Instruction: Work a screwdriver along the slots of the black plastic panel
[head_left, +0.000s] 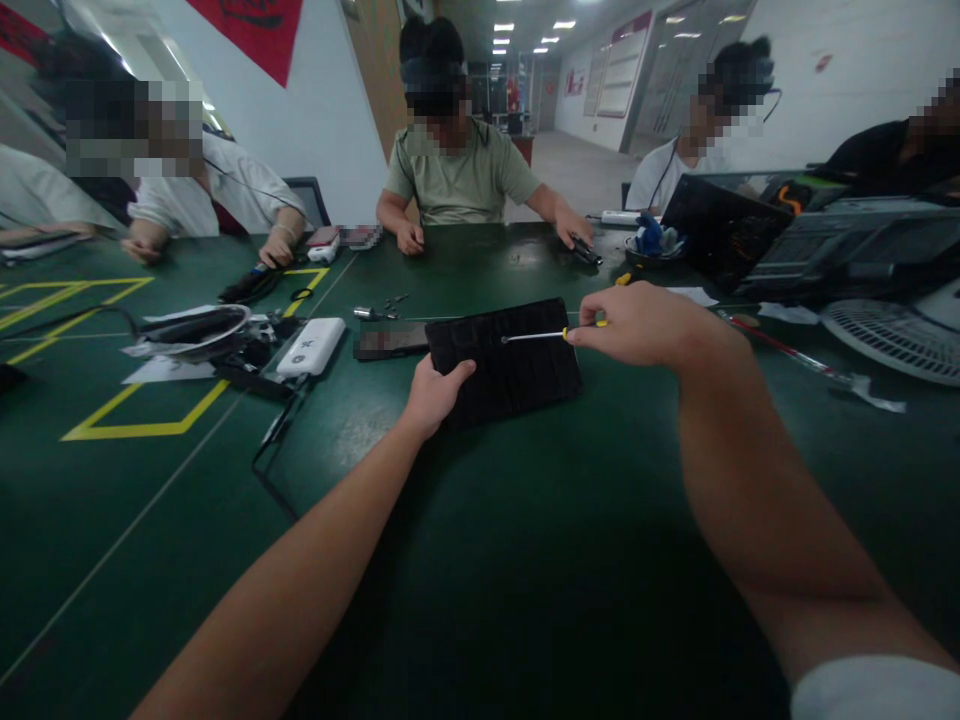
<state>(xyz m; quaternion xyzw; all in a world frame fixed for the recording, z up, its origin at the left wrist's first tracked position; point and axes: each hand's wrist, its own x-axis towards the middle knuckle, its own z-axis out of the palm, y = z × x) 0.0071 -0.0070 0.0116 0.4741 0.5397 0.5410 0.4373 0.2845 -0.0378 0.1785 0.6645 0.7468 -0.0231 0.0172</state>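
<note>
Here you are at the green desk (pixel 525 570), both arms stretched forward, both hands occupied! Your left forearm runs up diagonally from the lower left, its wrist nearly straight, and your left hand (pixel 437 392) clasps the left edge of the black panel (pixel 510 375). The thumb lies flat across the upper face, pointing inward; the other fingers are hidden underneath. That panel sits right in front of you, near the middle of the view, slightly slanted so its right side rides higher. Whether it rests on the desk or hangs just above, you can't tell from here.

Over to your right side: the forearm climbs from the lower right corner, a white sleeve (pixel 874 690) gathered low on the arm, then the wrist bends and the right hand (pixel 645 325) swings left, back upward. Thumb and fingers pinch the yellow-and-black handle of the screwdriver (pixel 532 337), the shaft almost level, aimed left across the panel. Its tip lies over the panel's centre; contact there is too small to judge.

Just beyond your left hand, a dark flat device (pixel 390 341) lies partly behind the panel, with small metal pieces (pixel 388 308) past it. Left of that, a white box (pixel 311 347) sits tilted toward you.
</note>
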